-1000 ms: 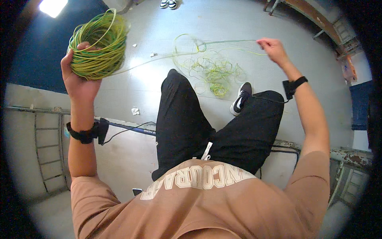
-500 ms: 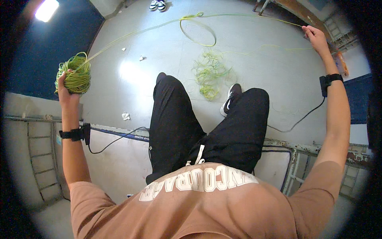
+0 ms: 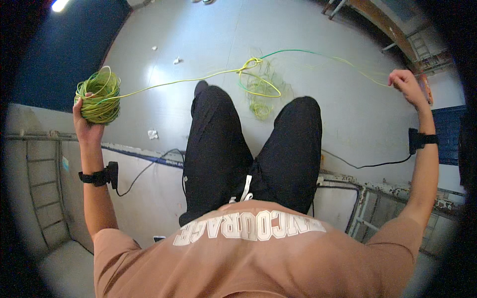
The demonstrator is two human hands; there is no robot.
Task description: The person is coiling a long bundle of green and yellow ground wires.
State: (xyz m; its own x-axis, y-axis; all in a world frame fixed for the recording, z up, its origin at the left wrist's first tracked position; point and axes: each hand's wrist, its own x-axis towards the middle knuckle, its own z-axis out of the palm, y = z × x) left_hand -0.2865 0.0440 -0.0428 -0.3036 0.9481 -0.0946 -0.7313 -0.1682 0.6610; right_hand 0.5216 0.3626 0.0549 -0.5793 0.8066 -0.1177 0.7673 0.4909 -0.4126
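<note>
Left hand (image 3: 85,124) grips wire coil (image 3: 98,96), raised at far left. Wire (image 3: 174,82) runs rightward from coil, long axis left-to-right, through loose knot (image 3: 247,63) above knees, to right hand (image 3: 406,83), closed on strand. Tangle (image 3: 261,97) on floor (image 3: 198,39), between hands.

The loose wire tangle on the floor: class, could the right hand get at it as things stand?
Probably not: the right hand is raised out to the side gripping the taut wire, while the tangle lies on the floor beyond the knees.
</note>
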